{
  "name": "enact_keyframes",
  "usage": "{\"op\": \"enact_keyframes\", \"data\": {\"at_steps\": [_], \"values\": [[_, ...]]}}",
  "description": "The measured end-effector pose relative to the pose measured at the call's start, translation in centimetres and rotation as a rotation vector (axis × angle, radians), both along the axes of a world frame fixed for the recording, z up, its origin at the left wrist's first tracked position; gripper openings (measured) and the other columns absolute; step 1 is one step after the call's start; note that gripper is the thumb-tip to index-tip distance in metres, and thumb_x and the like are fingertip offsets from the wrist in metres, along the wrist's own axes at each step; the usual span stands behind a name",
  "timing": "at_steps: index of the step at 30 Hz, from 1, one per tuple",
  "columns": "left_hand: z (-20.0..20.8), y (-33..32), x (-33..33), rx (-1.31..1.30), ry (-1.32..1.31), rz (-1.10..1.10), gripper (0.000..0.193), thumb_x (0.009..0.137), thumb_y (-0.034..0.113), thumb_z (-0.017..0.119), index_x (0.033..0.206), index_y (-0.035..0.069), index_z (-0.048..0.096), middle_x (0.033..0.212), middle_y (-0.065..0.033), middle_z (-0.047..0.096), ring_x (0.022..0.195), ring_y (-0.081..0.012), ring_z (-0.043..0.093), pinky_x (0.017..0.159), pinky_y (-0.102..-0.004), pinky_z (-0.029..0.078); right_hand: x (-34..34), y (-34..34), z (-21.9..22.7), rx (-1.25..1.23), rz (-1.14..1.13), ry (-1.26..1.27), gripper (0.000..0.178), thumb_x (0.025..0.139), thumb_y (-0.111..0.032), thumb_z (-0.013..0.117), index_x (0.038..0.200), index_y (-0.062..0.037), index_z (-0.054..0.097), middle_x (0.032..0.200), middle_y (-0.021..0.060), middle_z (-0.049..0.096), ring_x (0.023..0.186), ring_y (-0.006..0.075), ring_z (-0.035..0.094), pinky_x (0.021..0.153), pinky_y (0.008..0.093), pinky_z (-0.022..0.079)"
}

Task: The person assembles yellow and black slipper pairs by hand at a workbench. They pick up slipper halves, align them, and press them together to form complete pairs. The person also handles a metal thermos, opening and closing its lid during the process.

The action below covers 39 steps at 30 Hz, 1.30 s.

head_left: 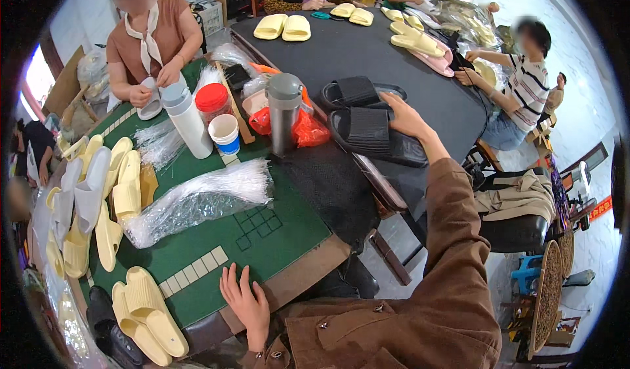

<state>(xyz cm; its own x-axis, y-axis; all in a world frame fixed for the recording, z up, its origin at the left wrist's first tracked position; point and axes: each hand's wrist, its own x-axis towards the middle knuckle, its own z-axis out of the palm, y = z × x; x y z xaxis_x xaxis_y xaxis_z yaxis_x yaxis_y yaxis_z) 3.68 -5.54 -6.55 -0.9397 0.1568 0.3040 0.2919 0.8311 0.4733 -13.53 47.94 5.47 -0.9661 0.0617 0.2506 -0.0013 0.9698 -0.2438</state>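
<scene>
My right hand point(408, 118) reaches across to a pair of black slide sandals lying side by side on the black table. Its fingers bend onto the far sandal point(357, 92), and the palm sits beside the strap of the near sandal point(369, 131). My left hand point(246, 300) lies with fingers spread at the near edge of the green table point(275, 251), holding nothing. Ahead of it lies a clear plastic bundle of thin white strands point(203, 198). A pair of pale yellow slides point(147, 313) rests to its left, beside dark footwear point(115, 329).
A steel flask point(284, 116), white bottle point(187, 123), red-lidded jar point(213, 100) and paper cup point(224, 134) stand mid-table. Yellow and grey slides point(88, 192) crowd the left edge. Co-workers sit around both tables; one handles a light slipper point(151, 103). A chair point(518, 218) stands at right.
</scene>
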Motion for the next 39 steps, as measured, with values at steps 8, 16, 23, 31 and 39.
{"op": "enact_keyframes", "data": {"at_steps": [8,16,23,31,39], "values": [[0.3,0.1,-0.1,0.007,-0.002,-0.007,0.039,0.088,0.002,0.059,0.128,0.004,0.057,0.144,-0.0181,0.045,0.14,-0.0393,0.035,0.116,-0.0565,0.027,-1.7,3.0,-2.7,0.106,-0.027,0.116,0.039,0.093,-0.006,0.045,0.129,-0.009,0.059,0.133,0.017,0.06,0.123,0.0376,0.056,0.101,0.0448,0.046],[0.0,0.0,0.1,0.0,0.001,-0.009,0.038,0.09,0.002,0.059,0.127,0.004,0.057,0.145,-0.0177,0.045,0.14,-0.0402,0.034,0.115,-0.0563,0.027,7.7,-5.8,1.3,0.147,-0.105,-0.149,0.02,0.078,-0.003,0.055,0.094,0.0041,0.064,0.1,0.0281,0.065,0.099,0.0462,0.062,0.084,0.052,0.051],[0.0,-0.2,-0.1,0.006,0.013,-0.039,0.039,0.09,0.001,0.059,0.129,0.004,0.056,0.146,-0.0167,0.044,0.141,-0.0399,0.033,0.115,-0.0563,0.027,15.4,-16.0,3.6,-0.386,0.15,-0.132,0.027,0.072,-0.007,0.064,0.095,0.0073,0.065,0.1,0.0292,0.066,0.096,0.0457,0.065,0.084,0.0453,0.051],[-2.7,-2.4,1.1,0.455,0.0,-0.025,0.043,0.096,0.005,0.057,0.138,0.0,0.049,0.144,-0.0196,0.044,0.137,-0.0395,0.04,0.113,-0.0476,0.032,12.6,-29.2,0.8,-0.426,0.393,-0.124,0.025,0.068,-0.011,0.071,0.08,0.0073,0.059,0.081,0.0262,0.063,0.08,0.0453,0.065,0.073,0.0494,0.054],[1.1,-3.3,2.5,0.779,-0.036,0.248,0.04,0.106,0.011,0.038,0.143,-0.002,0.04,0.144,-0.0172,0.044,0.132,-0.0316,0.046,0.111,-0.0448,0.037,10.3,-36.9,-7.7,-0.358,0.179,-0.154,0.033,0.076,-0.024,0.072,0.09,0.0047,0.063,0.082,0.0251,0.067,0.075,0.043,0.068,0.067,0.0503,0.055]]}}
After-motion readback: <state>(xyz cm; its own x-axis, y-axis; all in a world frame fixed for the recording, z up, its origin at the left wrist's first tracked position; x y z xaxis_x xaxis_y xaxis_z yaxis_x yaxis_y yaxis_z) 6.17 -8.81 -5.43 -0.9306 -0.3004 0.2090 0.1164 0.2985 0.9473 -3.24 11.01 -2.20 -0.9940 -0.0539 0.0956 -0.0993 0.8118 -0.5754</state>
